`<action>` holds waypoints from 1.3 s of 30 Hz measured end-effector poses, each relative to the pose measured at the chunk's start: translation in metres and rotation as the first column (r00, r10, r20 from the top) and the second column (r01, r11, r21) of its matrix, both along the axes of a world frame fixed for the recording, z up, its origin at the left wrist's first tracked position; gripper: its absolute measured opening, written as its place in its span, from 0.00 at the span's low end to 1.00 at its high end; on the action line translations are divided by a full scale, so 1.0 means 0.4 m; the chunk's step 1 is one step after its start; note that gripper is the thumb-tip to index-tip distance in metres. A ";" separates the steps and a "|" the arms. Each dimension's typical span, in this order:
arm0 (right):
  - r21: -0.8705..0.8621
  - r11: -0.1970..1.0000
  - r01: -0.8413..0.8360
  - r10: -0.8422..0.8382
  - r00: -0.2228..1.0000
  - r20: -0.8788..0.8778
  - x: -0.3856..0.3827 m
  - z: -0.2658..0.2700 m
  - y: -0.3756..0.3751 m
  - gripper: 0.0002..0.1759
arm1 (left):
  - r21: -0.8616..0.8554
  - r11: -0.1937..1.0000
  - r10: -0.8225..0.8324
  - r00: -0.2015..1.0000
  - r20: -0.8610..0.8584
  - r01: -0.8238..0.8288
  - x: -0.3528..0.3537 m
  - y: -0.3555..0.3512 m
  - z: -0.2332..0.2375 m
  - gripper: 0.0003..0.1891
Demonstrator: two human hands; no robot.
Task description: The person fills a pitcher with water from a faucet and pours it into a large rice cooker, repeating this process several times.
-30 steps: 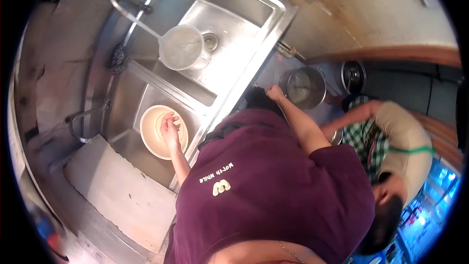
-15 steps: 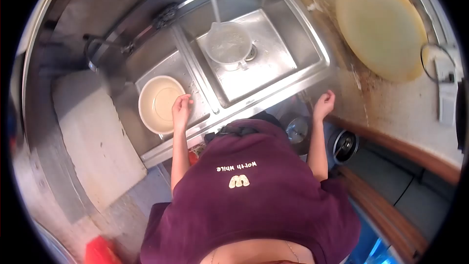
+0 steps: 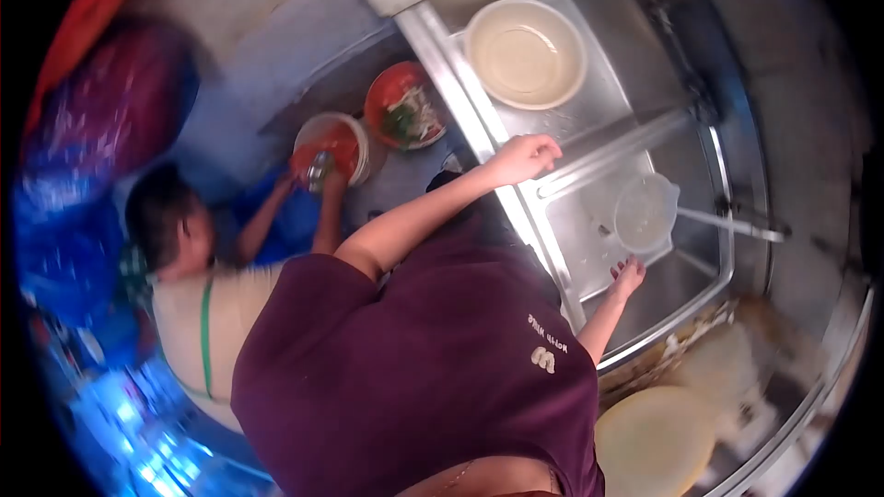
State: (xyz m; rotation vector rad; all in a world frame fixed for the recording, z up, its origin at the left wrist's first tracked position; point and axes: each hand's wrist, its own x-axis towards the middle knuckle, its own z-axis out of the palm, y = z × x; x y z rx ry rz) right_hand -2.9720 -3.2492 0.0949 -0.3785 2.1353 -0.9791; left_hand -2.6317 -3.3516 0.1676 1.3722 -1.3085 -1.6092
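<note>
My left hand (image 3: 526, 159) hangs over the front end of the sink divider, empty, its fingers loosely bent. Below it in this view, my right hand (image 3: 628, 279) reaches over the right basin (image 3: 580, 258), fingers apart and holding nothing, close to a translucent plastic jug (image 3: 645, 213). That jug stands under the tap (image 3: 732, 224), whose spout ends at its rim. A cream plastic bowl (image 3: 527, 55) sits in the other basin, beyond my left hand.
Behind my left arm, another person (image 3: 207, 304) works low down, hands at a white bucket (image 3: 361, 166) with red contents. Beside it stands an orange bowl (image 3: 405, 83) of vegetables. Blue plastic bags (image 3: 69, 248) lie behind. A round yellowish board (image 3: 658, 446) is at lower right.
My view has swung to the left, bringing the other person, bucket and orange bowl into sight. My left hand has moved from beside the cream bowl to the divider; my right hand is nearer the jug.
</note>
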 end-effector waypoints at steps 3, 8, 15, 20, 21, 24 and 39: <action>0.136 0.989 0.058 -0.080 0.983 0.167 -0.021 -0.037 -0.032 0.27 | 0.037 0.994 0.106 0.994 -0.008 -0.105 0.041 0.061 -0.010 0.08; 0.125 0.992 -0.004 -0.033 0.954 0.297 -0.036 -0.120 -0.051 0.22 | -0.015 0.977 0.214 0.976 0.029 -0.214 0.077 0.093 -0.032 0.09; 0.092 0.992 0.083 -0.108 0.943 0.315 -0.011 -0.151 -0.066 0.16 | -0.003 0.987 0.163 0.985 0.064 -0.163 0.083 0.024 0.015 0.10; 0.076 0.997 0.014 -0.036 0.956 0.292 -0.009 -0.151 -0.062 0.21 | -0.068 0.985 0.164 0.985 0.043 -0.161 0.098 -0.008 -0.011 0.09; 0.079 0.997 0.016 -0.038 0.960 0.278 -0.003 -0.147 -0.063 0.20 | -0.060 0.983 0.176 0.984 0.031 -0.174 0.101 -0.009 -0.013 0.09; 0.087 0.996 0.029 -0.050 0.966 0.253 0.014 -0.138 -0.067 0.20 | -0.064 0.978 0.200 0.980 0.005 -0.199 0.117 -0.005 -0.017 0.09; 0.081 0.996 0.046 -0.063 0.975 0.214 0.022 -0.131 -0.070 0.18 | -0.036 0.987 0.157 0.987 0.029 -0.156 0.093 -0.003 -0.017 0.09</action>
